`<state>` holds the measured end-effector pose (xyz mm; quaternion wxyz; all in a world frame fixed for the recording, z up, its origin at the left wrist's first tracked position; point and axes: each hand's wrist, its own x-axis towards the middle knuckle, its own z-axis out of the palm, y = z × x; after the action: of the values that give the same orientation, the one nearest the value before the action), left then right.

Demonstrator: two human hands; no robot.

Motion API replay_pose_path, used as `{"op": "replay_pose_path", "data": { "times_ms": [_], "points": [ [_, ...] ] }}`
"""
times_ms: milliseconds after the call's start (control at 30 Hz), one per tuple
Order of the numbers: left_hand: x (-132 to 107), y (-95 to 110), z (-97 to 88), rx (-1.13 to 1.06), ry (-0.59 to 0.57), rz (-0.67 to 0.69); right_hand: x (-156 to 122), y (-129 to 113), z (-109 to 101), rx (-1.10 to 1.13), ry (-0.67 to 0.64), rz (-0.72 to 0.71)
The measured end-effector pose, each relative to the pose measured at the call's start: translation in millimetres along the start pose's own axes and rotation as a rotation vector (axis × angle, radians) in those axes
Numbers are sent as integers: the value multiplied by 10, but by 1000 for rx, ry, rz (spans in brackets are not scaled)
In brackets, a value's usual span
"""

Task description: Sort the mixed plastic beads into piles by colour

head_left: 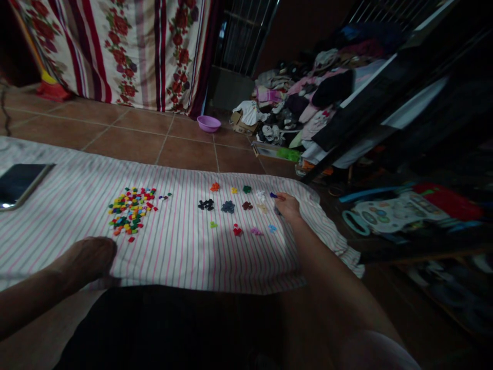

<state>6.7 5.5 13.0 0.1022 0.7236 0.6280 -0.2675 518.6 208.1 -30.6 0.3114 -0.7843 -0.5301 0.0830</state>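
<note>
Fingers [284, 198] around tiny dark-blue bead [273, 195]

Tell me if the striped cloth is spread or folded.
Spread out. The striped cloth lies flat across the tiled floor, carrying the mixed bead pile and colour-sorted clusters; only its right edge is rumpled.

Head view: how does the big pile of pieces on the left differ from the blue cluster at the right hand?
The big pile mixes red, yellow, green and blue pieces; the blue cluster is one colour. The big pile holds many pieces, the blue cluster only a few. The right hand is at the blue cluster; the left hand rests short of the big pile. Both lie on the striped cloth.
</note>
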Motion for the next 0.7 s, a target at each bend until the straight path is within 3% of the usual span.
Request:
{"op": "replay_pose_path", "data": {
  "times_ms": [167,333,500,700],
  "points": [
    [-13,-12,21,46,28,30,-112,-104,-79,9,-4,-27],
    [-54,14,-50,-75,75,30,-172,-386,-206,-5,-64,-135],
    [32,40,-17,-157,67,-54,-324,-926,-183,18,-144,-315],
    [128,143,55,-89,84,-193,-920,-1725,173,100,-367,-515]
  ]
}}
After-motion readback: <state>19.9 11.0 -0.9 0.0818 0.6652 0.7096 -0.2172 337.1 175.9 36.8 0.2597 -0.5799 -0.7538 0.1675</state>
